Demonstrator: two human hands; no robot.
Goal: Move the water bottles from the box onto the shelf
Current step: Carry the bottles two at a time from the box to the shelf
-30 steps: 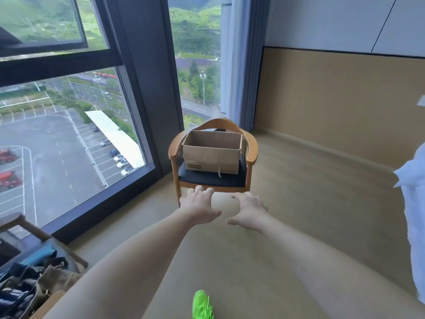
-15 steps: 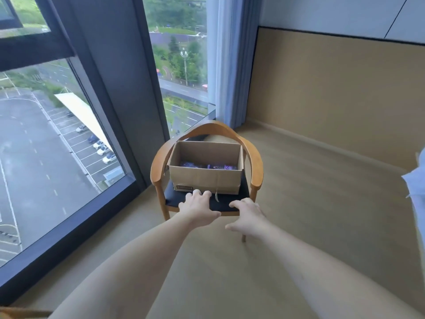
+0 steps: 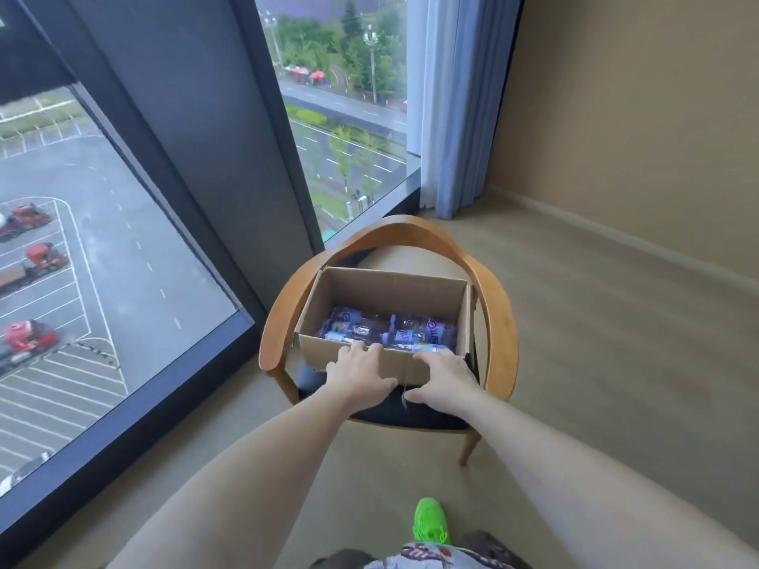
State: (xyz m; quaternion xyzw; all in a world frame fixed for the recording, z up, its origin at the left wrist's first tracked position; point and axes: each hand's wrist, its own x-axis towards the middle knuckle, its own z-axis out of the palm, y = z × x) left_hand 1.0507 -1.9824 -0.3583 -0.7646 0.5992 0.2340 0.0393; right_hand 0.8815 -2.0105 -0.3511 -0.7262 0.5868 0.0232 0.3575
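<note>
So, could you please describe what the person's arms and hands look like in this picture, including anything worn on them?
Both forearms are bare from the frame's lower edge to the wrists: no sleeves show. The left hand and right hand wear no gloves, and no watch, bracelet or ring is visible. The picture is too soft to judge the nails. Clothing appears only lower down: patterned shorts and a bright green shoe.

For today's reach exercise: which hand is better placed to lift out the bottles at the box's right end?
Probably the right hand: it rests on the box rim directly before those bottles; the left hand sits further left.
</note>
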